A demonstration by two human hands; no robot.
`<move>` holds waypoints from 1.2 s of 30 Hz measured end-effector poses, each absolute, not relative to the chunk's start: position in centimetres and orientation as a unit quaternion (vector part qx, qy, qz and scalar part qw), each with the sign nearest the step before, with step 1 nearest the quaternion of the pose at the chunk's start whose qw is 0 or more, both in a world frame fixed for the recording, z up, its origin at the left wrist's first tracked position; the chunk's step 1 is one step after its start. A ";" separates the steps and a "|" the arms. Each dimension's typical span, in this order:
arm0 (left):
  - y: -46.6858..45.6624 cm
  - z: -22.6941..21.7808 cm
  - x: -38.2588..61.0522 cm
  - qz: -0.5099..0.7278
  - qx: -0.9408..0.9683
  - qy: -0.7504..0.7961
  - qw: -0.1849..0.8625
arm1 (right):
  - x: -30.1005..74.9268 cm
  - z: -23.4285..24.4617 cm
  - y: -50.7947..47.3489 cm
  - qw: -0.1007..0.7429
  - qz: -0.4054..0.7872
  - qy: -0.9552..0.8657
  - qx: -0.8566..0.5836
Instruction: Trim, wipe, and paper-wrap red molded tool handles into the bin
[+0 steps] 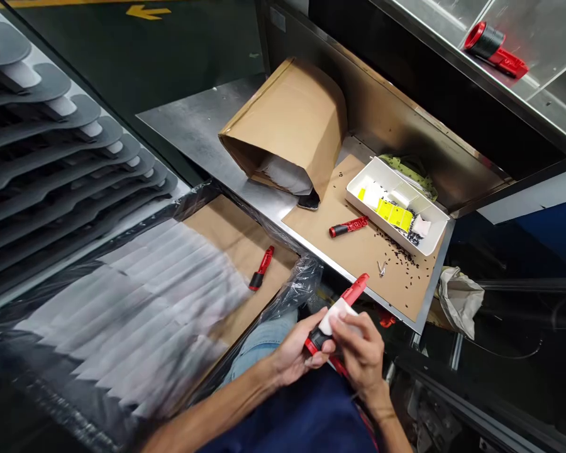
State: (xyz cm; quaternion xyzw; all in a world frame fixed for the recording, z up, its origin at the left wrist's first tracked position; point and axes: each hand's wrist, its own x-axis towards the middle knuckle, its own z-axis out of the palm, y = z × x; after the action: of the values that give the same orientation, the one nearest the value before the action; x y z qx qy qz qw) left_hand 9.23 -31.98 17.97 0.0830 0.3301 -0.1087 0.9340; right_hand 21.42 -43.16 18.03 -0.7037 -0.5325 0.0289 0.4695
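The left hand (295, 352) curls up from below, and the right hand (361, 346) pinches down from above.

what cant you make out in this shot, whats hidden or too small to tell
Head view, each:
Middle of the red-and-black plastic part: covered by the left hand and right hand.
White piece: partly covered by the right hand's fingers, so its kind is unclear.
Black specks on the cardboard sheet: too small to identify.
Dark object: mostly hidden by the brown carton.
Red object: mostly hidden by the steel shelf edge.
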 end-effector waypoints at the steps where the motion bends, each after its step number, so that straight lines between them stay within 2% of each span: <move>1: -32.0 18.0 9.2 -0.105 0.085 0.328 0.935 | 21.3 18.1 -43.1 0.473 0.018 -0.528 -0.705; 4: -32.0 18.1 9.2 -0.109 0.080 0.315 0.939 | 21.3 18.1 -43.0 0.483 -0.011 -0.505 -0.715; 12: -31.6 17.4 9.0 -0.161 0.035 0.294 0.942 | 23.1 18.6 -43.7 0.493 0.032 -0.544 -0.678; 22: -31.9 16.4 8.7 -0.193 0.064 0.263 0.943 | 24.0 20.0 -44.0 0.440 0.079 -0.640 -0.624; 27: -31.7 16.7 8.7 -0.202 0.065 0.289 0.934 | 24.2 20.2 -44.0 0.411 0.030 -0.647 -0.642; 36: -31.6 16.8 9.0 -0.186 0.095 0.315 0.926 | 23.8 20.0 -43.5 0.420 0.025 -0.648 -0.635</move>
State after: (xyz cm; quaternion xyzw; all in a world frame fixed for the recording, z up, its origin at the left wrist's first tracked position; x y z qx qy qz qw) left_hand 8.95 -31.61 16.83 0.0953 0.3148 -0.1862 0.9258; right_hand 23.78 -43.53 20.04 -0.6348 -0.6483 0.0252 0.4196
